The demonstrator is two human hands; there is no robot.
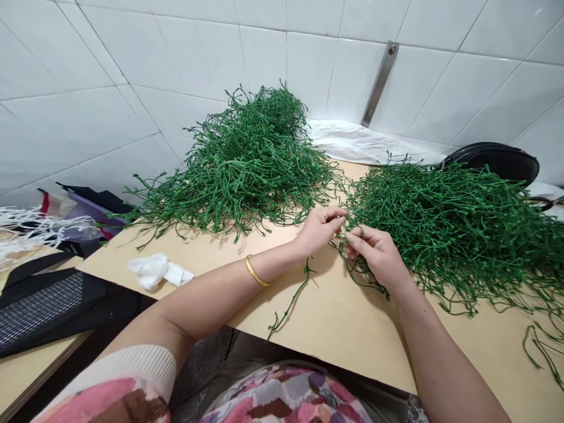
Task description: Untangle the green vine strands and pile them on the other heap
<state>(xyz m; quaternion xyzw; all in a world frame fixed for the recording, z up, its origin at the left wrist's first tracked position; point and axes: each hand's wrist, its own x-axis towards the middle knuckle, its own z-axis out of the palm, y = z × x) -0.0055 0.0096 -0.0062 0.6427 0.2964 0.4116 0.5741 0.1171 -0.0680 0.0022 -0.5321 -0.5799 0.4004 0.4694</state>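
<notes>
Head view, left to right: crumpled tissue [152,270] on the counter [335,323], left green pile [251,170], one loose strand [293,299]. My left hand [345,215] and right hand [348,235], both pinched narrow, hold green strands [348,265] between them, over the counter. Right green pile [458,229] sits just beside my right hand.

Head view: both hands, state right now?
Left hand: closed in a pinch; too fine to tell what's gripped.
Right hand: closed, pinching a thin green strand.
</notes>
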